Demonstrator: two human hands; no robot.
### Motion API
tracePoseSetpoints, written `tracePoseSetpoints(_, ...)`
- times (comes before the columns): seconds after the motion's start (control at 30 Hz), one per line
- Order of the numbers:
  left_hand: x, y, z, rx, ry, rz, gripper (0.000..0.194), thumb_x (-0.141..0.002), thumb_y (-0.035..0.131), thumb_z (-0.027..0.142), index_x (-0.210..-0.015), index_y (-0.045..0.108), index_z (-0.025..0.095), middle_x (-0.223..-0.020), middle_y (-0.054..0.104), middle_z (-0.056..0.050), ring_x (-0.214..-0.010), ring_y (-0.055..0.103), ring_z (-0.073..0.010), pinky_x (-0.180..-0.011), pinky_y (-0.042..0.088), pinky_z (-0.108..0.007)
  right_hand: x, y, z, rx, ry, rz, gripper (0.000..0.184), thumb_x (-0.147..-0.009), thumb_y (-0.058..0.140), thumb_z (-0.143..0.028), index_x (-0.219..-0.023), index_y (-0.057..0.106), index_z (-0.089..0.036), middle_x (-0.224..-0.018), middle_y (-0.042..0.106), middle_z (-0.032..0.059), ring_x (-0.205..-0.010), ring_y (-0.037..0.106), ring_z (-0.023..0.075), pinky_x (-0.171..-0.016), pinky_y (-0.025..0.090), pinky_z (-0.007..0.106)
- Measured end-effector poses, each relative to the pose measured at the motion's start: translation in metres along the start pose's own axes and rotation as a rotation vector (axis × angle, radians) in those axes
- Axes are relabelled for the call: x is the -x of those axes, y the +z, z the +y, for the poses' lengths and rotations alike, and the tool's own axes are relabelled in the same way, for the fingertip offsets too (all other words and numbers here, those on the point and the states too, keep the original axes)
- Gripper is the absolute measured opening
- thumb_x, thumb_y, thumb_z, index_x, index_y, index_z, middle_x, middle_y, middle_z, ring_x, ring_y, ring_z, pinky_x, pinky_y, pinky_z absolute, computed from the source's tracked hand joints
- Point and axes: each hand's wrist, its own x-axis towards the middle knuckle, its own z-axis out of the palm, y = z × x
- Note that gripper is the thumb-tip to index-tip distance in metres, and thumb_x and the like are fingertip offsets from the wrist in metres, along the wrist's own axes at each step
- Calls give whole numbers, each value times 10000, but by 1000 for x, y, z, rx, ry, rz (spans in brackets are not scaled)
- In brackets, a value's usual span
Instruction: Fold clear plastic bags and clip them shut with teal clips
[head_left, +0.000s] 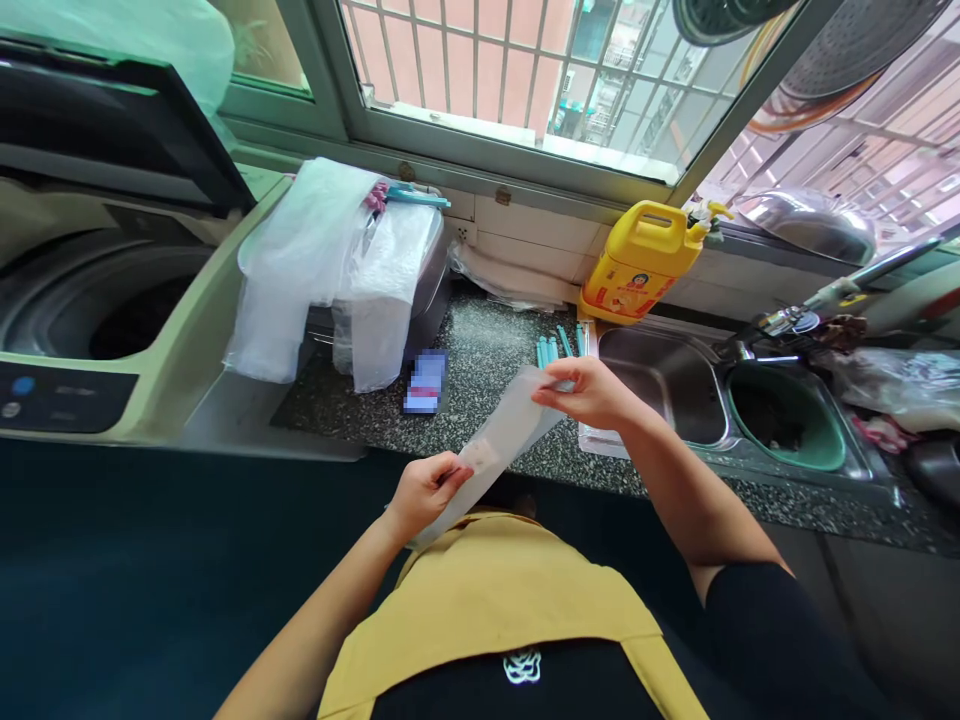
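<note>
A translucent white plastic bag (504, 425), long and narrow, is stretched slantwise above the counter's front edge. My left hand (427, 492) pinches its lower part, thumb on top; some pale, small shape shows through the plastic beside the thumb. My right hand (589, 390) is closed on the bag's upper end. Just behind that hand, several teal bag clips (547, 350) lie on the speckled countertop (480, 340). Whether the right fingers also hold a clip is hidden. To the left lies a small blurred bluish packet-like thing (425, 382).
More plastic bags (315, 240) hang over a dark box at left, with teal clips on top. Further left is an open washing machine (172, 370). A yellow pump jug (641, 262) stands behind the steel sink (705, 400), which holds a green basin (825, 455).
</note>
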Motion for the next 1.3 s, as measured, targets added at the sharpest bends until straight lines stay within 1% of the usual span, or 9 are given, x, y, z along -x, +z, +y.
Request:
tracePoseSetpoints(0.1,5,-2,0,19,-26,20,348,-822,500,378,-534,503,182,-486,469,32,-456,385,-87,-459,300,-199,3,0,0,3,-34,18,200,-767,620,-298,-621,630,-162,-612,608,-1,-590,514,106,-588,396,254)
tracePoseSetpoints(0.27,8,-8,1,-38,20,-19,330,-834,504,360,-565,560,177,-486,497,27,-456,403,-85,-475,313,-201,5,-15,-15,-152,-84,16,253,-726,673,-373,-906,678,-194,-885,685,37,-810,601,155,-728,462,284)
tracePoseSetpoints(0.5,11,-9,5,-108,82,-33,346,-834,516,374,-553,568,179,-495,525,13,-456,413,-88,-475,301,-209,3,-12,-16,-87,-176,164,142,-798,602,-252,-671,637,-199,-658,629,7,-627,557,126,-624,444,286)
tracePoseSetpoints(0.7,17,-6,1,0,68,69,452,-824,551,388,-454,414,169,-431,372,53,-417,321,-66,-435,246,-202,9,-1,-13,-36,-295,386,162,-825,572,-217,-664,593,-211,-672,624,13,-654,565,144,-660,460,313)
tracePoseSetpoints(0.8,17,-8,1,67,72,55,378,-800,586,435,-543,522,166,-469,441,42,-443,374,-78,-442,295,-197,10,2,-11,-50,-321,415,139,-831,557,-197,-695,586,-205,-683,619,6,-648,570,135,-632,466,297)
tracePoseSetpoints(0.9,18,-11,3,75,120,59,297,-865,503,381,-697,610,160,-562,538,4,-505,467,-102,-492,363,-204,10,3,-9,-48,-357,464,115,-836,542,-174,-732,585,-197,-683,607,-1,-636,566,123,-605,462,275)
tracePoseSetpoints(1.1,20,-9,-2,42,189,104,310,-894,461,271,-615,547,165,-553,482,6,-513,448,-102,-493,347,-210,9,3,-8,12,-386,505,119,-841,531,-146,-740,571,-194,-672,587,-5,-617,545,114,-584,452,263)
tracePoseSetpoints(1.23,1,-9,13,130,266,98,258,-881,486,387,-894,617,166,-775,588,-57,-723,545,-165,-671,454,-279,9,3,-15,41,-440,443,118,-842,533,-127,-749,566,-191,-676,593,-3,-616,548,110,-573,449,254)
tracePoseSetpoints(1.3,-17,-8,31,110,330,131,403,-831,544,470,-1098,585,170,-943,611,-98,-863,561,-209,-785,461,-340,9,4,-20,70,-463,410,119,-846,531,-123,-754,566,-189,-683,599,0,-617,552,109,-569,450,251)
